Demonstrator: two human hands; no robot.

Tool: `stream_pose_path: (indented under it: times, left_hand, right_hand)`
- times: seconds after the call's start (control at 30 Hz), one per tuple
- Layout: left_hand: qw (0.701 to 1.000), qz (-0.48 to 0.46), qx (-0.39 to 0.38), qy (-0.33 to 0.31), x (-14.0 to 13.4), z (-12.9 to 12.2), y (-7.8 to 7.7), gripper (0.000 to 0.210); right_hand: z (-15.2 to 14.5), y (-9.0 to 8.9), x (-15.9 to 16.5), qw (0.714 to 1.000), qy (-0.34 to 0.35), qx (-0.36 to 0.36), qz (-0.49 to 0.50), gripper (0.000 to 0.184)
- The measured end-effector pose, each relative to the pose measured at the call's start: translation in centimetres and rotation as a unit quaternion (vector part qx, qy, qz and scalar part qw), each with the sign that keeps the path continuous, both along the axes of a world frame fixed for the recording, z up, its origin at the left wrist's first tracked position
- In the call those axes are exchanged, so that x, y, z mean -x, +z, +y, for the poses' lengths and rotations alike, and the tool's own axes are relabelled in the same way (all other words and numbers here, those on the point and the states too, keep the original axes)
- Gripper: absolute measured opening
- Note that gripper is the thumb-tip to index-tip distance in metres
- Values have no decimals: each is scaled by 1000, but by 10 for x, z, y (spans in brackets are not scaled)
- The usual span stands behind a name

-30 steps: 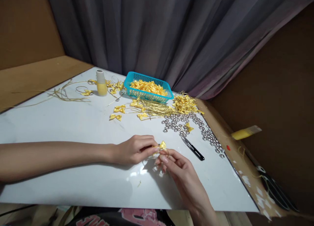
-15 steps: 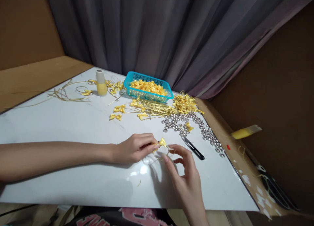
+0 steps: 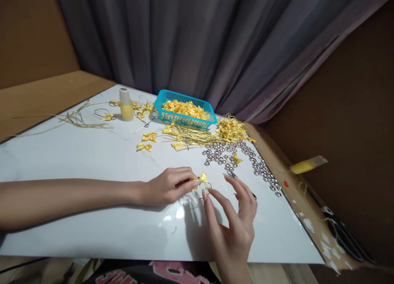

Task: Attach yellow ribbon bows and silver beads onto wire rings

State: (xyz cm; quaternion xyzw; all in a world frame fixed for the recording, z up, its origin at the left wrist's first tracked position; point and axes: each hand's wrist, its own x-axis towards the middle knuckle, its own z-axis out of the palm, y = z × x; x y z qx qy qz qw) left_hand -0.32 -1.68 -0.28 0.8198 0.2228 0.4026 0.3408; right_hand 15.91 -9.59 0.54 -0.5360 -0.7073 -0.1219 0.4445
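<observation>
Between the thumb and fingers of my left hand [image 3: 174,185] is a small yellow ribbon bow [image 3: 203,177], held just above the white tabletop. A thin gold cord loop [image 3: 195,195] hangs from it. My right hand [image 3: 234,220] pinches the loop's near right side between thumb and index finger, its other fingers held apart. Behind those fingers lie black-handled thread snips [image 3: 254,196], mostly covered. Whatever knot or bead sits under my left fingertips is hidden.
Ahead stand a blue basket [image 3: 160,96] of yellow bows and a glue bottle [image 3: 126,107]. Gold cords [image 3: 197,135], a bow pile [image 3: 232,129] and silver beads [image 3: 220,152] lie before them. Large black scissors [image 3: 344,234] and a yellow tube [image 3: 308,165] are at right.
My right hand has shifted, its thumb and index finger closing on the loop's near side, while its other fingers now cover most of the snips. My left hand stays put.
</observation>
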Motion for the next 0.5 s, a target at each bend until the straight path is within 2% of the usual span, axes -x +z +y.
stream_pose_path:
  times: [0.27, 0.5]
  left_hand:
    - [1000, -9, 12, -4, 0, -2, -1, 20]
    - [1000, -5, 9, -15, 0, -1, -2, 21]
  right_hand:
    - [6, -4, 7, 998, -22, -46, -26, 21]
    - [11, -5, 7, 999, 27, 23, 26, 10]
